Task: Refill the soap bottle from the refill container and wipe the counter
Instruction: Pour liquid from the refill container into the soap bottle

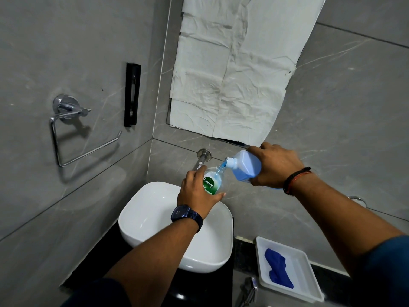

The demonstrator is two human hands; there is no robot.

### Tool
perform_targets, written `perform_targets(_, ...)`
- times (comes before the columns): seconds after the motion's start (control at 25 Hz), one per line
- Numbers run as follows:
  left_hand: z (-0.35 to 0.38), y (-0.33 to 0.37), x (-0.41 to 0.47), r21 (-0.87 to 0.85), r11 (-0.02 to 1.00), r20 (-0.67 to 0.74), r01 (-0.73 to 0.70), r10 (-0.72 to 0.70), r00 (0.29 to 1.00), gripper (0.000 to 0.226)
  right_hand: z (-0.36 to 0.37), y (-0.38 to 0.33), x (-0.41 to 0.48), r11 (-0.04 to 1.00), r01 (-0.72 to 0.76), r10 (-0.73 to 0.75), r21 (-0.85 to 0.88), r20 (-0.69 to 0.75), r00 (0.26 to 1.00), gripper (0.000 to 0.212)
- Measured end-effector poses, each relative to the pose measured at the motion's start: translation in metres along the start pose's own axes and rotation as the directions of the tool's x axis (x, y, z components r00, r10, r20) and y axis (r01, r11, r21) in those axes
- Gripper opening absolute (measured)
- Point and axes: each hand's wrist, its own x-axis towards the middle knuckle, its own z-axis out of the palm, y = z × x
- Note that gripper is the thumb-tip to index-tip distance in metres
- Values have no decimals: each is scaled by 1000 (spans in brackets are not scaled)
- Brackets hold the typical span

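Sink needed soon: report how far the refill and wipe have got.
Done: the soap bottle is open. In hand: the right hand tips the refill container, blue liquid running into the bottle gripped by the left hand. Left: wiping; the blue cloth lies in its tray.

White, rounded-square ceramic vessel basin [155, 209], taken as the reference. Directly behind it, a chrome tubular spout [202, 159] projects from the rear wall on a round flange and angles down towards the bowl. Above the spout, overlapping sheets of creased white paper [232, 85] cover a rectangular wall panel. Left of the basin, on the grey marble-effect tiled side wall [66, 52], a chrome open towel ring [66, 105] hangs from a round mount. Between the ring and the corner sits a narrow black upright bracket [132, 95]. Right of the basin, nearer the viewer, lies a shallow white rectangular plastic tray [298, 269]. Just left of the tray, below the basin, a chrome fitting [249, 289] is partly visible.
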Motion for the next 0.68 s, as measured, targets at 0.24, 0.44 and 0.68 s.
perform_targets(0.24, 0, -2, 1, -3, 1000, -6, -5, 5, 1000, 90, 1, -1, 2, 1000, 8, -8, -4, -6, 1000, 79)
perform_targets(0.44, -1, -2, 1, 2, 1000, -3, 5, -5, 1000, 91, -1, -2, 3, 1000, 6, -6, -12, 3, 1000, 81)
perform_targets(0.68, -3, -3, 0, -6, 1000, -3, 11, -11, 1000, 91, -3, -6, 2, 1000, 9, -8, -14, 18, 1000, 81)
